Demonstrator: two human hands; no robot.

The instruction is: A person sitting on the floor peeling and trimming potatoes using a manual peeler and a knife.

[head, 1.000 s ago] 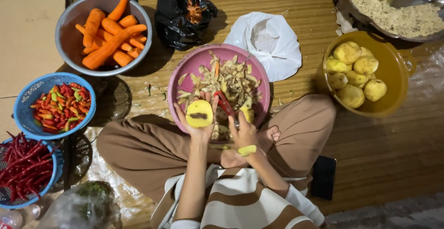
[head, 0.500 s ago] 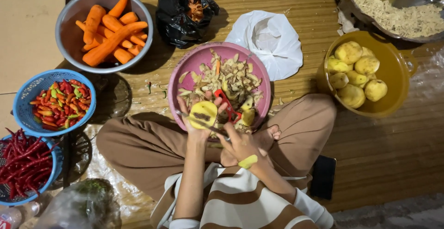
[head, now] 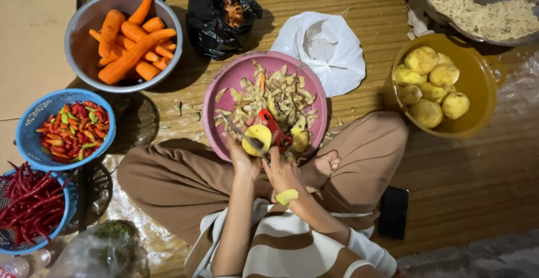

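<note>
The person sits cross-legged on the wooden floor (head: pixel 460 188) and is peeling a potato over a pink bowl (head: pixel 230 81) heaped with peelings. The left hand (head: pixel 242 157) is closed around the half-peeled potato (head: pixel 258 137), holding it just above the near rim of the bowl, with a strip of peel hanging off its far side. The right hand (head: pixel 281 171) is wrapped around the handle of a red peeler (head: pixel 273 127), whose head lies against the potato's right side. Both hands are shut firmly on what they hold.

The step in hand looks like the stripping of the remaining skin. The next stroke calls for turning the potato in the left hand to bring unpeeled skin under the blade, keeping the thumb out of the blade's path.

To the right, well apart, a yellow pot (head: pixel 483 115) holds peeled potatoes. To the left stand a metal bowl of carrots (head: pixel 81 25), a blue basket of mixed chillies (head: pixel 33 115) and another of red chillies (head: pixel 66 208). A black bag (head: pixel 216 31) and a white bag (head: pixel 328 48) lie beyond the pink bowl.
</note>
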